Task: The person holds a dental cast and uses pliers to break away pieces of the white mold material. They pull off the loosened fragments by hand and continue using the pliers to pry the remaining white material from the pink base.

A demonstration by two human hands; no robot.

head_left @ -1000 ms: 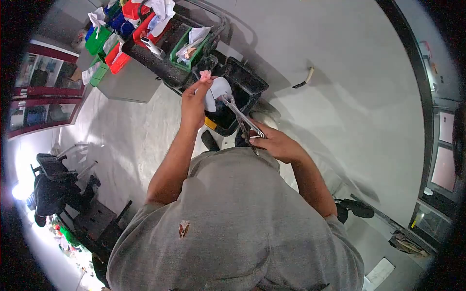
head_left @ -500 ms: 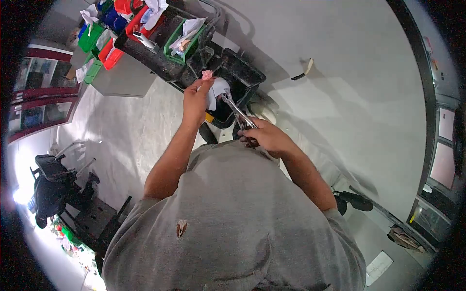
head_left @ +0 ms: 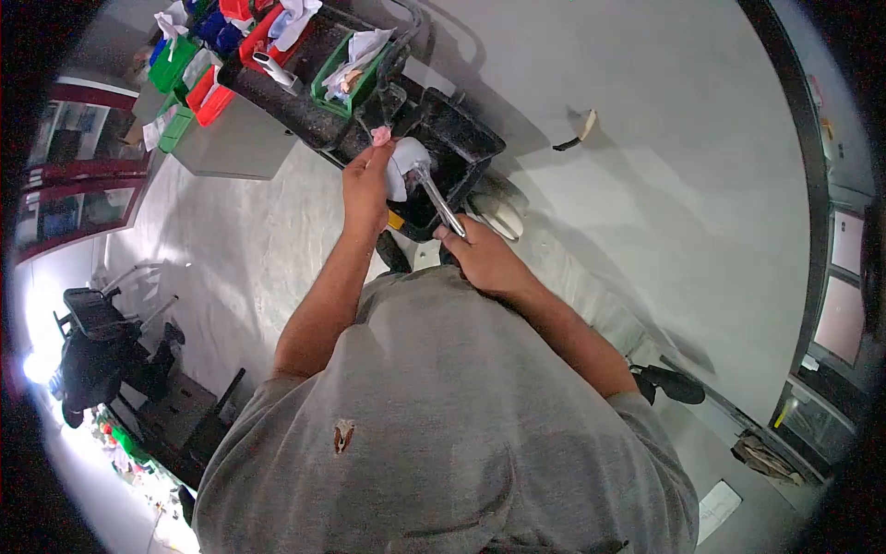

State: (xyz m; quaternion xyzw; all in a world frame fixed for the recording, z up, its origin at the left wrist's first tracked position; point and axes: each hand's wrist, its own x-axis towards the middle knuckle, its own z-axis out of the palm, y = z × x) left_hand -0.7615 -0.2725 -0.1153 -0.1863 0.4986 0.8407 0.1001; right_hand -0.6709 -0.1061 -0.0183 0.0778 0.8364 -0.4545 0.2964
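My left hand (head_left: 367, 189) pinches a small pink piece (head_left: 381, 136) at its fingertips, over the black tray (head_left: 461, 129). In my right hand (head_left: 484, 258) is a long silver metal tool (head_left: 437, 199), its far end pointing up and left at a white cloth or paper (head_left: 404, 166). The white material lies between my left hand and the tool tip, over the tray. What the tip touches is too small to make out.
A green bin (head_left: 353, 74) with papers and a white-and-grey device (head_left: 277, 72) stand on the black cart. Red bins (head_left: 210, 95) and green ones are at the upper left. A person in dark clothes (head_left: 97, 360) sits at the far left.
My left hand has shifted slightly left with the pink piece. The tool has turned in my right hand, and its two handles no longer show apart.
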